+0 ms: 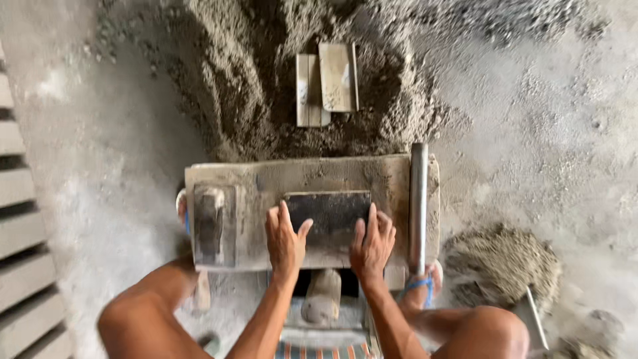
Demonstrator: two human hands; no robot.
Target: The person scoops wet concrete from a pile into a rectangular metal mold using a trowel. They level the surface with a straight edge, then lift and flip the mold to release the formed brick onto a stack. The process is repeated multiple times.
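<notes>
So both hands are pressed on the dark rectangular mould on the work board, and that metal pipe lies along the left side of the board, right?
Not quite. Both the left hand and right hand do rest on the dark rectangular mould on the work board, but the metal pipe lies along the board's right side, not the left. The head view shows it.

Dark grey mould plate (pixel 329 211), dusty tan board (pixel 266 183), blue sandal strap (pixel 419 286), orange-striped cloth (pixel 319 350).
</notes>
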